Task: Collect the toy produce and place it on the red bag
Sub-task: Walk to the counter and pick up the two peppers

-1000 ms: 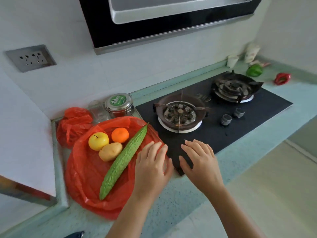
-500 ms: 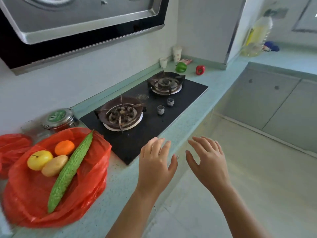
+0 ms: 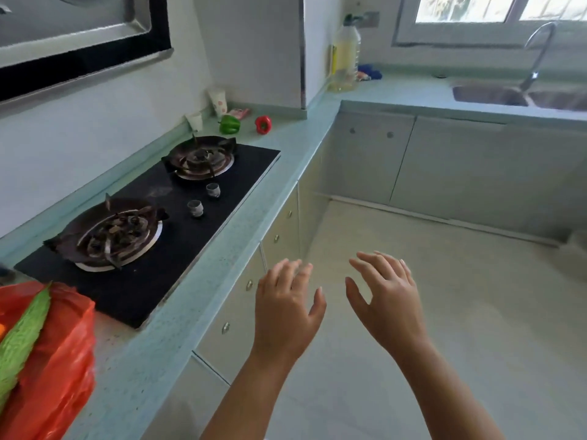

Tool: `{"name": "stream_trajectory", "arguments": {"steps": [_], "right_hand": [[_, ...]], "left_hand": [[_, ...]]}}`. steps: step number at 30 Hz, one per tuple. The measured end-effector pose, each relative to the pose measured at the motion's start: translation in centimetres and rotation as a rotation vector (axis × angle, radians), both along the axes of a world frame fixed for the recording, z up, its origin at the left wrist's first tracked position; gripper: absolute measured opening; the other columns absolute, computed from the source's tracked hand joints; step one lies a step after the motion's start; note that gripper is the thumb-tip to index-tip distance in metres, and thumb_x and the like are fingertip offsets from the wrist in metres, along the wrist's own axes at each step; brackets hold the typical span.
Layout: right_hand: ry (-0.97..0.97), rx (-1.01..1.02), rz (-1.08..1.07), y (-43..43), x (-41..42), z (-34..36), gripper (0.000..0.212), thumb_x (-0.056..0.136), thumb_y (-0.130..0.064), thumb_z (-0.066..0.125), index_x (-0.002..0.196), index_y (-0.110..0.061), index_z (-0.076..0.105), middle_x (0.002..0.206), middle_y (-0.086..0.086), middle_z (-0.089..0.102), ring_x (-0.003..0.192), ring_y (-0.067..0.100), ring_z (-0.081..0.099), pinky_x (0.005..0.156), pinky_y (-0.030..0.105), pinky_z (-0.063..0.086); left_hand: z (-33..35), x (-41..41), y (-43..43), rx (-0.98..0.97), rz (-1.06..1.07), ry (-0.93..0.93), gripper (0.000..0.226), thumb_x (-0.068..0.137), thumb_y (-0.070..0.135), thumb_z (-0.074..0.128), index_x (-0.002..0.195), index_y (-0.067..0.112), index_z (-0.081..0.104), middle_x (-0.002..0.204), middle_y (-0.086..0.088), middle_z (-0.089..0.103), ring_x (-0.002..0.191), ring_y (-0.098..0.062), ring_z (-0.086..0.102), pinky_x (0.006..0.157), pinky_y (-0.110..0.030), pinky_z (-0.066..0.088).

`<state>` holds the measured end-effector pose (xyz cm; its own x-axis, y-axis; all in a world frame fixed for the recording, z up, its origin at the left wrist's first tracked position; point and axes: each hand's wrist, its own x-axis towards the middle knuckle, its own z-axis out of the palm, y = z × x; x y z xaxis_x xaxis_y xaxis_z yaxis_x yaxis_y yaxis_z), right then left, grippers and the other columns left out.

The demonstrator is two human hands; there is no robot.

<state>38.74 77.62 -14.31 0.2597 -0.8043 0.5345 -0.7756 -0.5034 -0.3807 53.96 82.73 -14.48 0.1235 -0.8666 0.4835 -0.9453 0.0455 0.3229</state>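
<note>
Pale green desk [image 3: 203,300] runs along the kitchen wall and turns the corner toward a sink [image 3: 489,95] under the window. Set into it is a black two-burner stove [image 3: 178,230]. At the far end of the desk, past the stove, a green toy pepper [image 3: 230,124] and a red toy pepper [image 3: 263,124] sit near each other but apart, close to two paper cups by the wall. At the near left edge lies the red bag [image 3: 60,354], with a green bitter gourd [image 3: 22,338] resting on it and a sliver of something orange at the frame's border. Both of the person's hands are out over the floor in front of the cabinets, off the desk: the left hand [image 3: 286,309] and the right hand [image 3: 386,301] are spread, fingers apart, holding nothing.
</note>
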Motion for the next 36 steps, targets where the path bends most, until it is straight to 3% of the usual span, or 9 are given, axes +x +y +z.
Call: {"name": "stream_trajectory", "arguments": {"steps": [12, 27, 36], "right_hand": [[-0.003, 0.001, -0.147, -5.6, -3.2, -1.2, 0.033, 0.083, -0.033, 0.046, 0.099, -0.012, 0.066, 0.103, 0.005, 0.067, 0.100, 0.030, 0.058, 0.091, 0.050, 0.044], [0.069, -0.037, -0.137, -27.4, 3.6, 1.7, 0.033, 0.082, -0.034, 0.047, 0.099, -0.012, 0.065, 0.103, 0.005, 0.067, 0.101, 0.026, 0.057, 0.091, 0.050, 0.044], [0.068, -0.017, -0.105, -36.2, 5.3, 0.8, 0.033, 0.081, -0.034, 0.047, 0.099, -0.013, 0.065, 0.103, 0.003, 0.067, 0.099, 0.025, 0.058, 0.092, 0.049, 0.043]], "left_hand": [[-1.3, -2.1, -8.0, -0.008, -0.133, 0.004, 0.041, 0.081, 0.033, 0.045, 0.103, 0.007, 0.067, 0.104, -0.011, 0.068, 0.102, -0.031, 0.061, 0.085, -0.041, 0.049], [-0.1, 5.3, -30.5, -0.073, -0.126, 0.040, 0.042, 0.082, 0.034, 0.044, 0.104, 0.007, 0.067, 0.106, -0.011, 0.068, 0.104, -0.031, 0.060, 0.087, -0.041, 0.046], [-1.7, 6.9, -38.8, -0.039, -0.089, 0.049, 0.042, 0.082, 0.034, 0.044, 0.105, 0.008, 0.067, 0.106, -0.010, 0.068, 0.104, -0.030, 0.059, 0.087, -0.042, 0.047]]}}
